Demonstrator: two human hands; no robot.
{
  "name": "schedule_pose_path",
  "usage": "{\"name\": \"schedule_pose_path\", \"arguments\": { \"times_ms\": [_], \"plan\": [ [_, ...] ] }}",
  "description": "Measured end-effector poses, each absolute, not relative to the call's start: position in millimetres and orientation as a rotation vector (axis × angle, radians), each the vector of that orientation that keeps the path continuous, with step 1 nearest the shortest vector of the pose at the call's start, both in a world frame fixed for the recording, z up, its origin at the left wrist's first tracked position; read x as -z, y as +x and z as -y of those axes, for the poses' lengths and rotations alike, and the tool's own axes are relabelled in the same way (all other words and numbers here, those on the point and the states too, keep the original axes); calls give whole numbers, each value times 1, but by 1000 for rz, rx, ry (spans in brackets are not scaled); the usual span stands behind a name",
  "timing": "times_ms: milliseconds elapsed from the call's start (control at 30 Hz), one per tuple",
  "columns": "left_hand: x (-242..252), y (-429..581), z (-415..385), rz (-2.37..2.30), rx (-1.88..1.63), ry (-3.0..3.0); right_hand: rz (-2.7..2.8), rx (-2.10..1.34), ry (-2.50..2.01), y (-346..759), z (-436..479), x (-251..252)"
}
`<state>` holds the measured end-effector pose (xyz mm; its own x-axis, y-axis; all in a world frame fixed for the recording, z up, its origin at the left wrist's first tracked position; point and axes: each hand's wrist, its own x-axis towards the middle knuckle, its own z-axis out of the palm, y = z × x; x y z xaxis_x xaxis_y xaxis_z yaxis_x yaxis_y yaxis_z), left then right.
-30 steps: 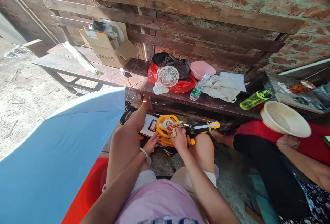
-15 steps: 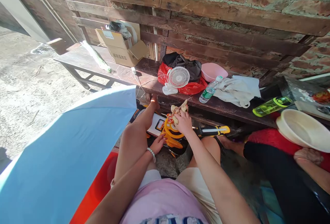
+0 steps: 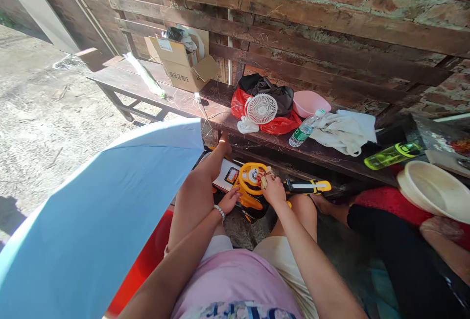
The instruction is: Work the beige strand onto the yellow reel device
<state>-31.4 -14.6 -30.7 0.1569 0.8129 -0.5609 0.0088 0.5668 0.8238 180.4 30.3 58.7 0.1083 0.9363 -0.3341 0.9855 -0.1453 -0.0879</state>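
A toy with a yellow steering wheel [image 3: 253,166] and a white body [image 3: 224,168] stands between my legs. My right hand [image 3: 274,189] is closed around a pale tan, knobbly piece [image 3: 269,172] with reddish bits, at the wheel's right edge. Most of that piece is hidden by my fingers, and I cannot make out its kind. Low on the left of the wheel, my left hand [image 3: 229,200], with a bead bracelet [image 3: 220,212] at the wrist, rests with fingers stretched against the toy's yellow part. It holds nothing that I can see.
A long wooden bench [image 3: 179,96] carries a cardboard box [image 3: 179,67], white fan [image 3: 261,108], water bottle [image 3: 306,128] and green bottle [image 3: 392,156]. On the left a blue umbrella [image 3: 110,201] covers part of a red tub [image 3: 152,255]. Another person's leg [image 3: 389,236] and pale basins [image 3: 436,189] are right.
My right hand has drawn down and right with the tan piece, uncovering the wheel's centre. My left hand stays by the yellow part. The whole view has shifted slightly.
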Motion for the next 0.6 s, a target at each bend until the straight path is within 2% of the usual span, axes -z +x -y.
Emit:
{"name": "schedule_pose_path", "arguments": {
  "times_ms": [267,400,600],
  "plan": [
    [40,-18,10,-1398,-615,793,-1908,413,2100,151,21,-67],
    [47,-25,14,-1449,-626,784,-1968,498,2028,155,14,-85],
    [56,-26,9,-1489,-669,747,-2214,348,2089,159,-26,-91]
  ]
}}
